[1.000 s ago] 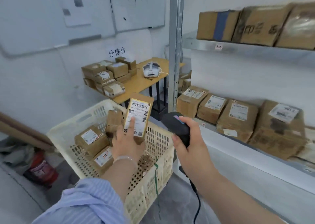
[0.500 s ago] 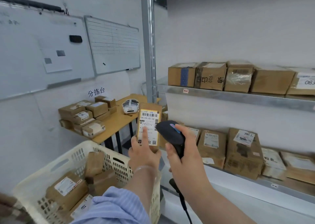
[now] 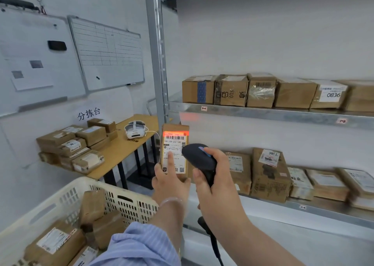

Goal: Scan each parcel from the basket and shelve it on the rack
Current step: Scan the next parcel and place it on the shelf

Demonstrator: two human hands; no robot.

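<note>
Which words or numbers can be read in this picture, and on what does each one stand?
"分拣台": wall sign.
"0836": white label on an upper-shelf box.
"159-159-L02-160": label of the parcel in the left hand.
"1-1": tag on upper shelf edge.
Other labels are too blurred or small to read.

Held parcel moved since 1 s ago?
Yes. The parcel rose clear of the basket rim and went right, from left of the rack post to its right edge.
</note>
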